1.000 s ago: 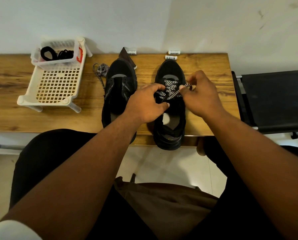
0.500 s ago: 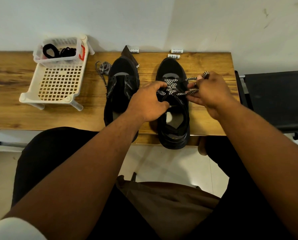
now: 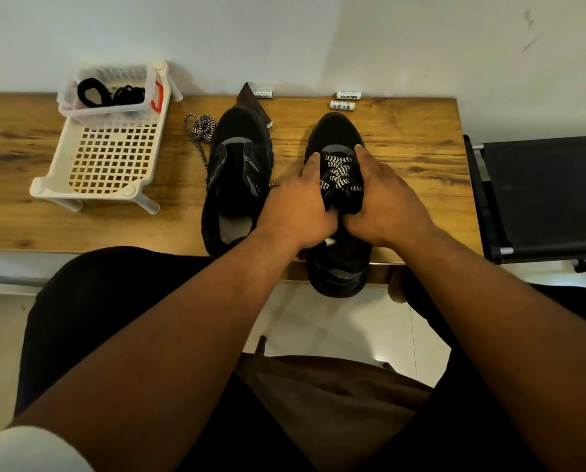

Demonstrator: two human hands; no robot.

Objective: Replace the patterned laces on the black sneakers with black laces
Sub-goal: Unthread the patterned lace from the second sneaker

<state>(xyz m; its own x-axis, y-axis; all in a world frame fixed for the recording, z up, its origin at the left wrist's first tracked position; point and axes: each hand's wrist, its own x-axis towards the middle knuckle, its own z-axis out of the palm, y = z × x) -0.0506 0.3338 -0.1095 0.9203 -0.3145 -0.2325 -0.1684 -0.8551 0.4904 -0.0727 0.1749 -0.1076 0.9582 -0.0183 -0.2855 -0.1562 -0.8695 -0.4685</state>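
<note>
Sneakers first: the right-hand sneaker (image 3: 336, 137), at centre right of the frame, still carries its patterned lace (image 3: 337, 173) across the lower eyelets, so we judge it only partly unlaced. The left-hand sneaker (image 3: 237, 172), just beside it, shows bare eyelets, and a removed patterned lace (image 3: 201, 127) lies coiled on the wooden table (image 3: 421, 158) to its upper left. The black laces (image 3: 109, 93) sit untouched in the small clear tub on the white rack (image 3: 107, 158) at upper left, so both relacings remain to be done.

Our left hand (image 3: 298, 206) and right hand (image 3: 383, 202) flank the laced shoe, index fingers laid straight along its sides; we judge the other fingers curl round the tongue and collar, though they are hidden from us.

Half a second ago our right hand was pinching a lace end and drawing it out to the right, while our left pinched at the crossings. Now that end is out of sight and both hands have dropped onto the shoe's upper.
</note>
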